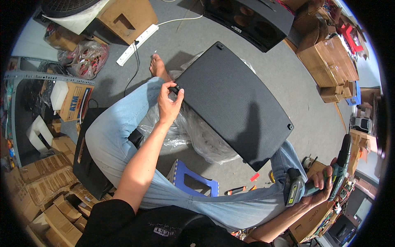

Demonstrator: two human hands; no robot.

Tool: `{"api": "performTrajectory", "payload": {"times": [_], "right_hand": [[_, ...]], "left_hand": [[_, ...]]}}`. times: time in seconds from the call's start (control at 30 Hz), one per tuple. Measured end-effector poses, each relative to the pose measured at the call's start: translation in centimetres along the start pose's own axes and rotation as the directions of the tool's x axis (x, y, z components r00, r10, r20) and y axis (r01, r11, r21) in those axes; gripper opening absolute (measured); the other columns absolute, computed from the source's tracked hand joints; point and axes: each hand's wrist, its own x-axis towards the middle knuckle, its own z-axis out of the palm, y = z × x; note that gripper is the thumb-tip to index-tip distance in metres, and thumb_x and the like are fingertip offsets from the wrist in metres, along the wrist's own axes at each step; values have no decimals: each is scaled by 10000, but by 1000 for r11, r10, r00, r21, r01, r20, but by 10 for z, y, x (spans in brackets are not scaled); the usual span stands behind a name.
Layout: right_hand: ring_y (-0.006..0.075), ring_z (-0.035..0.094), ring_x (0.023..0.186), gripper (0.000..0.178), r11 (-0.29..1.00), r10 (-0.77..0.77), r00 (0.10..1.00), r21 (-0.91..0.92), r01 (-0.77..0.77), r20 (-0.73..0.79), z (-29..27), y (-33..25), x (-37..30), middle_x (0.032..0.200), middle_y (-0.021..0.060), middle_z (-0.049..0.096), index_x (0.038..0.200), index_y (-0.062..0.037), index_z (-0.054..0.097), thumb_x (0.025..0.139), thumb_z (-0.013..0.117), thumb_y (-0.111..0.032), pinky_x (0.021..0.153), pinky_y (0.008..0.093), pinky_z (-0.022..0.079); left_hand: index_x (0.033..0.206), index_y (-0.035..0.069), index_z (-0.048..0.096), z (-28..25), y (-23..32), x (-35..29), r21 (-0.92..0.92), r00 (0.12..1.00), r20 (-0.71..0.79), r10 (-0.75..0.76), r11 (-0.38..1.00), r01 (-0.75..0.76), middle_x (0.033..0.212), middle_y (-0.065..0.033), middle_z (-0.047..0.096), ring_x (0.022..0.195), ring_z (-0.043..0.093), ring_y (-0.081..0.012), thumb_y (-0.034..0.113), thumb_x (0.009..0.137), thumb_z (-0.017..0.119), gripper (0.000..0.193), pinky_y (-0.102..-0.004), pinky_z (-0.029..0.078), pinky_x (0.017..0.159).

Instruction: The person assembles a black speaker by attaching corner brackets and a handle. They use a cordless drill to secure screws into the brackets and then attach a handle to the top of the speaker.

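A black, textured box [230, 94] with slightly curved sides lies between my legs on clear plastic sheeting [205, 142]. Small black feet [290, 126] sit at its corners. At the left corner, my left hand [169, 105] pinches another small black foot [177, 88] between thumb and fingers, against the box. Off to the right, my right hand [319, 187] grips the handle of a cordless drill [338, 175] above my right knee. The drill's chuck points away from me, apart from the box, and its battery is at the left end. Any bit in the chuck is too small to make out.
A blue step stool [177, 175] and an orange-and-black tool [235, 190] stand or lie near my legs. Ahead is a large black speaker [249, 20]. A white power strip [137, 44] lies ahead left. Cardboard boxes [327, 57] are stacked right; more lie left.
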Motion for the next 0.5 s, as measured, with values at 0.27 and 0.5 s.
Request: {"api": "performTrajectory", "payload": {"times": [0.27,0.5], "right_hand": [[86,450,657,686,956,-6,1000,292,11,-20,-6,-8,1,1061,51,513,1614,-21,215,1004,527,1,631,271,437],[88,474,645,680,961,-27,999,276,34,-31,-2,-6,-2,1055,59,509,1618,-28,175,1023,504,-14,622,272,461]], "left_hand": [[1132,33,600,5,-10,-2,-65,998,-33,-60,996,57,1110,-111,671,939,640,-236,171,887,802,346,-371,513,861],[1157,15,578,9,-3,-5,-158,997,-19,-81,985,77,1026,-87,649,862,619,-167,120,914,778,332,-324,514,819]]}}
